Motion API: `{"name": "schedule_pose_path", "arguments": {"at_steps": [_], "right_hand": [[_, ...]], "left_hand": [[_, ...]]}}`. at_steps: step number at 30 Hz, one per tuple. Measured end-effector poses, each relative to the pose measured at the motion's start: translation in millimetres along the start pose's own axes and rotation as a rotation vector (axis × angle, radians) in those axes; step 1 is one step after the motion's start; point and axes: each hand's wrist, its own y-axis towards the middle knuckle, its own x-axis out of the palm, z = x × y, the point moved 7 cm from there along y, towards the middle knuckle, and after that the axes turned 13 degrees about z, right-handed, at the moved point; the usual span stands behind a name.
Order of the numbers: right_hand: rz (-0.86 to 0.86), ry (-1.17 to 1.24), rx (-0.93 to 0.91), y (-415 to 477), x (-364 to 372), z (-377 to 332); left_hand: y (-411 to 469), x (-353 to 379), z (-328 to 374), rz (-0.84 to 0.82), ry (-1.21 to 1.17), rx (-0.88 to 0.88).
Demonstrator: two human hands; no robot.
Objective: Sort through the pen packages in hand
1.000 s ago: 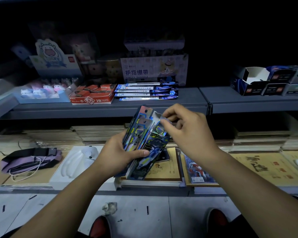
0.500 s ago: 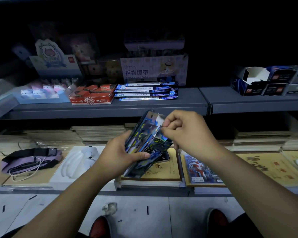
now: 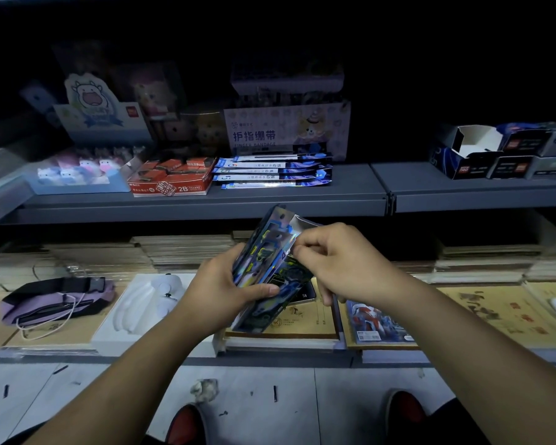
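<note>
While both hands grip, packets (image 3: 270, 271) point up-right, tilted.

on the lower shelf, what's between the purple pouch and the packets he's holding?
In the head view, a white molded tray lies between the purple pouch and the packets held by the left hand.

Top shelf goods (image 3: 161, 91) dark, blurred

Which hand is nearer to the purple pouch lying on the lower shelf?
Left. The left hand, gripping the shiny packets, is to the right of the purple pouch. The right hand pinches the packets' top further right.
</note>
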Motion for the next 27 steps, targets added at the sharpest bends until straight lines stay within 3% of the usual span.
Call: {"name": "schedule_pose_path", "arguments": {"at_steps": [5,9,15,23,27], "right_hand": [[0.226,-0.089,-0.217,3,-12,-10],[0.374,0.006,-0.343,-4,-22,-24],[0.258,-0.007,-0.357,-2,-10,-22],[0.248,-0.103,-0.341,1,-5,-18],[0.384,0.110,-0.314,5,-22,-21]], "left_hand": [[1,0,-1,-0.002,-0.009,-0.005],[0,1,0,-0.015,-0.011,-0.012],[-1,4,2,-0.030,0.003,0.019],[-2,10,1,-0.065,-0.019,-0.002],[-2,9,-2,-0.064,-0.043,-0.040]]}}
